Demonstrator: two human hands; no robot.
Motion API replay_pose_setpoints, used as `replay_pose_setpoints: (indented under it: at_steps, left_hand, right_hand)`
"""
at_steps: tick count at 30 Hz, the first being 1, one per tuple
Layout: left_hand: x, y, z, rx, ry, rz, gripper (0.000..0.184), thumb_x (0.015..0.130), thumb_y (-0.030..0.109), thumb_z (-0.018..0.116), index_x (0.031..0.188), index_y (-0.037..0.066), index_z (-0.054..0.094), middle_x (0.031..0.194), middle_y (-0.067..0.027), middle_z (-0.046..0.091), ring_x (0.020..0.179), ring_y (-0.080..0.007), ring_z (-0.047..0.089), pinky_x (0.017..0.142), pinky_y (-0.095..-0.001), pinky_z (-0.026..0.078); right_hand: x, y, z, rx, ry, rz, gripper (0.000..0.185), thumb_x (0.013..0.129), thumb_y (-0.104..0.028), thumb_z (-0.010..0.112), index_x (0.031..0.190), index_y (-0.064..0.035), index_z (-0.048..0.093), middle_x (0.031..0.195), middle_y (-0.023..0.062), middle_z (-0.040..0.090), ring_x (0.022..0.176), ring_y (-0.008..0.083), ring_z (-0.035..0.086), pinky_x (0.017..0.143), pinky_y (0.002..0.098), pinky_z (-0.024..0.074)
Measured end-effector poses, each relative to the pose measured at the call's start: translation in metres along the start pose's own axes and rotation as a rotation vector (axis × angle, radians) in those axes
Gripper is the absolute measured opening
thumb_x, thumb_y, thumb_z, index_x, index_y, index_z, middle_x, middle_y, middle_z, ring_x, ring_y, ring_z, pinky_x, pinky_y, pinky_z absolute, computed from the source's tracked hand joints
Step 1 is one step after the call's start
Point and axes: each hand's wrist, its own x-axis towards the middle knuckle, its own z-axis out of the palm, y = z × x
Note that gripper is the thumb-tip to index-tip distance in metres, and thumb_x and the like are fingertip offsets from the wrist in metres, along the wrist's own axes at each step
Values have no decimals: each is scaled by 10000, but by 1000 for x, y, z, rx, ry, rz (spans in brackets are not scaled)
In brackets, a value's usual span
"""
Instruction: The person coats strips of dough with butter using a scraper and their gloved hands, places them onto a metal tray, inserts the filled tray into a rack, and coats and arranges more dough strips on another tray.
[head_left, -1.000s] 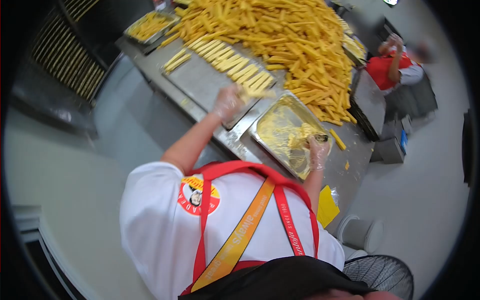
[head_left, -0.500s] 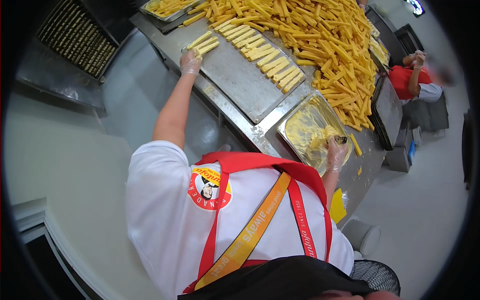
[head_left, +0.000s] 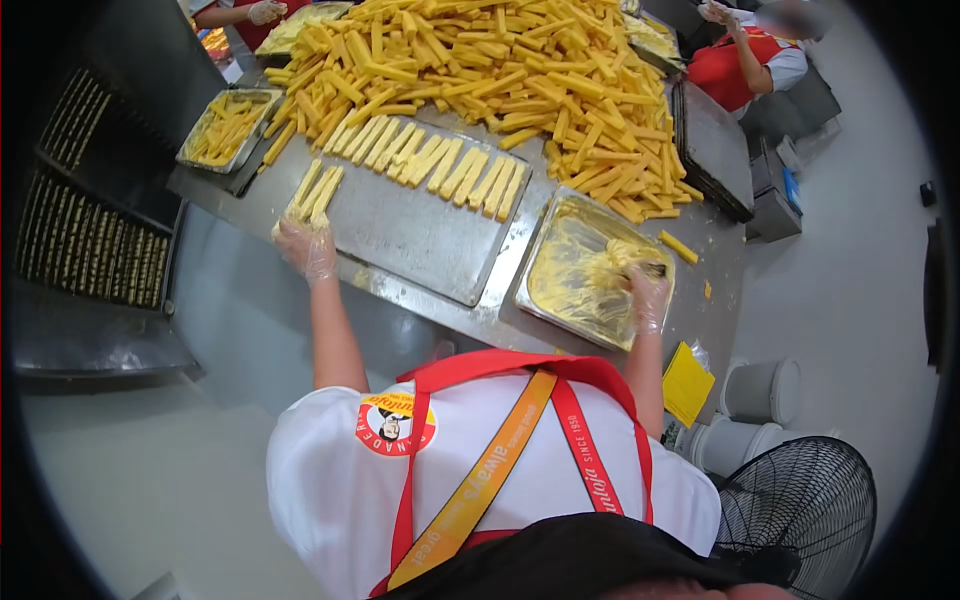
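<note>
In the head view my left hand (head_left: 307,248), in a clear plastic glove, is closed around the near ends of a few cream-coated bread sticks (head_left: 318,190). They are at the left end of a metal baking tray (head_left: 400,240), where a row of similar coated sticks (head_left: 430,160) lies along the far side. On the right, my gloved right hand (head_left: 648,295) grips a dark-handled tool (head_left: 655,269) over a shallow metal pan (head_left: 538,290) smeared with yellow spread (head_left: 580,265). The tool's working end is hidden in a lump of spread.
A big heap of yellow bread sticks (head_left: 480,60) covers the table's far side. Another pan of sticks (head_left: 225,130) stands at left, stacked trays (head_left: 710,150) at right. Co-workers in red aprons (head_left: 725,75) stand beyond. A loaded rack (head_left: 90,240) and a fan (head_left: 800,510) flank me.
My view has turned and shifted, showing more of the table's far left. My left hand still holds the coated sticks at the tray's left end; my right hand stays at the spread pan.
</note>
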Motion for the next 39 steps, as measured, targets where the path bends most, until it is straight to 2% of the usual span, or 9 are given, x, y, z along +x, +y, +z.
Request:
replay_pose_setpoints:
  at_steps: [3, 5, 10, 13, 16, 19, 22, 29, 39]
  left_hand:
    - [28, 80, -37, -65, -26, 263, 942, 665, 391, 784, 1402, 41, 313, 1356, -249, 389, 1232, -383, 398, 994, -473, 366]
    - [61, 104, -3, -101, 46, 597, 1078, 644, 414, 799, 1468, 65, 197, 1429, -236, 331, 1328, -382, 299, 1062, -458, 303]
    - [99, 180, 100, -192, -299, 935, 1052, 633, 453, 787, 1450, 55, 256, 1464, -237, 292, 1335, -387, 313, 1097, -409, 276]
    - [114, 208, 195, -314, -547, 816, 943, 693, 409, 725, 1441, 48, 278, 1450, -217, 331, 1323, -356, 348, 1091, -398, 290]
    - [115, 229, 244, -99, -580, 869, 811, 759, 337, 641, 1431, 39, 298, 1447, -188, 355, 1330, -317, 355, 1089, -388, 295]
    - [117, 233, 283, -8, -552, 810, 538, 780, 211, 548, 1305, 109, 494, 1166, -192, 601, 1049, -339, 586, 902, -430, 462]
    - [118, 231, 293, -20, -397, 840, 338, 785, 104, 499, 1103, 98, 611, 961, -176, 658, 892, -344, 628, 787, -451, 491]
    - [115, 238, 263, 20, -457, 836, 394, 829, 162, 539, 1223, 138, 546, 952, -165, 657, 902, -339, 620, 774, -455, 487]
    - [100, 220, 225, -536, -266, 755, 411, 789, 199, 629, 1184, 96, 585, 888, -220, 645, 828, -382, 612, 729, -446, 473]
  right_hand:
    - [6, -15, -17, -261, 262, -1, 180, 793, -107, 652, 911, 27, 624, 819, 74, 636, 695, 169, 621, 620, 311, 506]
    - [-4, -27, 3, -557, 166, -184, 190, 776, -108, 667, 914, 17, 627, 849, 103, 650, 711, 192, 622, 655, 344, 500]
    - [-37, 9, 57, -498, -8, -496, 195, 771, -120, 671, 925, -10, 623, 812, 78, 636, 755, 185, 611, 698, 332, 482]
    - [-38, -4, 49, -237, 55, -9, 191, 772, -124, 672, 931, -34, 616, 806, 56, 623, 769, 171, 602, 713, 320, 471]
    - [-48, -29, 38, -339, 251, 35, 162, 751, -81, 674, 906, -45, 643, 797, 58, 637, 744, 148, 605, 700, 292, 475]
    - [-48, 15, 23, -343, 319, -113, 131, 749, -58, 658, 875, -42, 629, 766, 35, 612, 706, 136, 575, 668, 279, 457]
    - [-59, -6, 36, -374, 280, -171, 115, 737, -43, 650, 844, -37, 610, 726, 54, 584, 674, 153, 555, 639, 298, 447]
    - [-50, -26, 52, -591, 268, -167, 150, 746, -95, 668, 874, -34, 620, 753, 86, 605, 699, 198, 580, 673, 308, 462]
    - [-57, -15, 49, -644, 267, -347, 156, 723, -27, 630, 877, -41, 609, 789, 116, 613, 726, 247, 603, 666, 350, 468]
